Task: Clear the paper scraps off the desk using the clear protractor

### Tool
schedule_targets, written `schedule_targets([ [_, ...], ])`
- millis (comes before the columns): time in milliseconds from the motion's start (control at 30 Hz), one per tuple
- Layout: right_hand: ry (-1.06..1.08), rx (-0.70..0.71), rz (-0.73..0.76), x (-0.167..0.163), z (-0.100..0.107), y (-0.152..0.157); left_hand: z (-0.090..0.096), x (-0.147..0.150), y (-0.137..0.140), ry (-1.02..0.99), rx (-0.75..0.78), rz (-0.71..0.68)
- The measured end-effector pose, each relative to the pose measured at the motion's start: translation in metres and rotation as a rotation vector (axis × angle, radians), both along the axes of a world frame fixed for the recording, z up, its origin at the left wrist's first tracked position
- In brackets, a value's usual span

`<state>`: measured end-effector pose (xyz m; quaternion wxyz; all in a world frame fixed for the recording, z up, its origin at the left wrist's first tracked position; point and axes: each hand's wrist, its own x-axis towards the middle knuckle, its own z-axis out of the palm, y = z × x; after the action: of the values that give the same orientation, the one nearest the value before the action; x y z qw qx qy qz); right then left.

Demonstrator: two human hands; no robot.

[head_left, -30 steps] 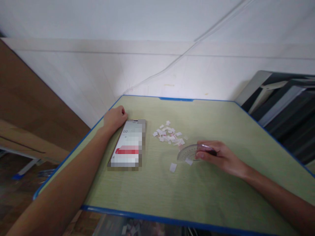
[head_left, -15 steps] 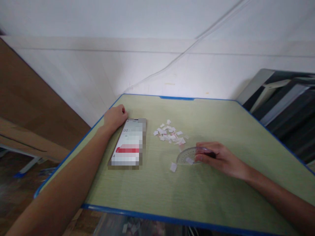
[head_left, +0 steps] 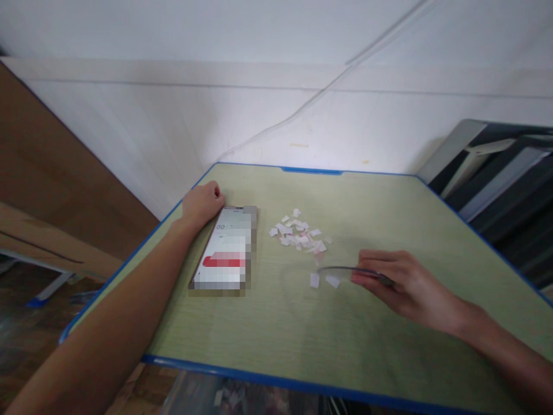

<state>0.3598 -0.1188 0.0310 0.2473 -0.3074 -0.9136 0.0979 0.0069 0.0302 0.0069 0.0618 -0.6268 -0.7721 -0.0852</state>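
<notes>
My right hand (head_left: 401, 285) pinches a clear protractor (head_left: 345, 268) by one end. Held above the table, it appears nearly edge-on. Beneath and just in front of it lie two small paper scraps, a left scrap (head_left: 314, 280) and a right scrap (head_left: 333, 281). Farther back is a loose pile of white and pinkish paper scraps (head_left: 298, 235). My left hand (head_left: 206, 197) rests as a fist at the table's left edge, by the top of a phone (head_left: 220, 248). No object shows in that fist. The phone lies face up, its screen partly blurred out.
The green table (head_left: 242, 328) has a blue rim and stands against a white wall (head_left: 276, 127) with a cable (head_left: 302, 109) running across it. Dark folded furniture or panels (head_left: 510, 178) lean on the right. A clear bin (head_left: 233, 397) of scraps sits below the front edge.
My right hand has shifted right and lifted, turning the protractor from a slanted face view to nearly edge-on. The left loose scrap has moved slightly away and right. My left hand stays put.
</notes>
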Motion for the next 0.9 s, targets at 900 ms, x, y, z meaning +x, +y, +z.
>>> schedule_targets([
  [900,0.157,-0.264,-0.151,0.031,0.007,0.021,0.0,-0.001,0.001,0.013,-0.02,-0.007],
])
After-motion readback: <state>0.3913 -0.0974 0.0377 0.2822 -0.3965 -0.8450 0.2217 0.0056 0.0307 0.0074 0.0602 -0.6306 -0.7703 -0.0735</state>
